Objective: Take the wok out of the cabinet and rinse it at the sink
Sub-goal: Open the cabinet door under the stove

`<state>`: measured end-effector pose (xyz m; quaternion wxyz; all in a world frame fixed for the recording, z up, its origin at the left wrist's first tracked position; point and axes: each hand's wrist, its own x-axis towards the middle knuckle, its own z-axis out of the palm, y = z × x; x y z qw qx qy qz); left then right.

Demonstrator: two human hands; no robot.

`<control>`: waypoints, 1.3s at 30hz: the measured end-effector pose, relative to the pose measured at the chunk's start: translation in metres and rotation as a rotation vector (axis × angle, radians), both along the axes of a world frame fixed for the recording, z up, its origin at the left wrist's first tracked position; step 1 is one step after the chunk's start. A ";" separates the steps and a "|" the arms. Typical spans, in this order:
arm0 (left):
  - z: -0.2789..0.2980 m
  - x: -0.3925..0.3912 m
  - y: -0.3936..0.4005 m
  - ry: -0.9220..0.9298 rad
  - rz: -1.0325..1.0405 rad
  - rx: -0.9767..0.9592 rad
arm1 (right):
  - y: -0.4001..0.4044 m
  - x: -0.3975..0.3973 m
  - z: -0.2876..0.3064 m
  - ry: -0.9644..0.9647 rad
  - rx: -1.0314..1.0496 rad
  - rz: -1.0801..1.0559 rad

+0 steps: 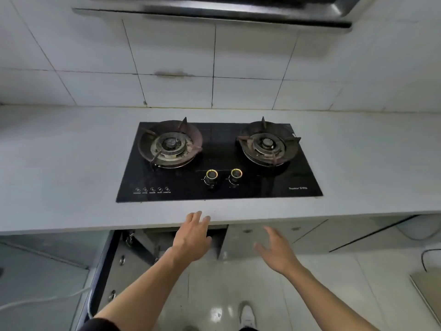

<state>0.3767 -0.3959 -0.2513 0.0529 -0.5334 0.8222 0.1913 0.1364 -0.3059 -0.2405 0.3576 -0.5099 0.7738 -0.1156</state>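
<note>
Cabinet (pixel 167 244) interior dark (wok unseen) — left hand (pixel 191 237), right hand (pixel 276 252): each grip open, empty.

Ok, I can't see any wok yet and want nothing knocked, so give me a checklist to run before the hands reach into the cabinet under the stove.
1. Left hand free: ok, fingers straight, holding nothing.
2. Right hand free: ok, open and empty.
3. Dark-edged cabinet door under the pale countertop swung open: ok.
4. Wok seen inside: cannot tell, the opening is dark and partly behind the left hand.
5. Black glass two-burner gas stove off: ok, no flame shows.
6. Sink located: cannot tell, none in view.
</note>
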 end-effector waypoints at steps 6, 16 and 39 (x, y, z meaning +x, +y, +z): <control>-0.008 0.008 -0.003 -0.074 -0.071 0.002 | 0.018 0.016 -0.021 -0.290 0.119 -0.334; -0.023 0.013 -0.020 0.031 -0.044 -0.010 | -0.021 0.029 -0.065 -1.150 0.137 -0.944; -0.024 0.011 -0.018 0.065 -0.026 0.014 | -0.090 0.044 -0.086 -1.586 0.047 -1.286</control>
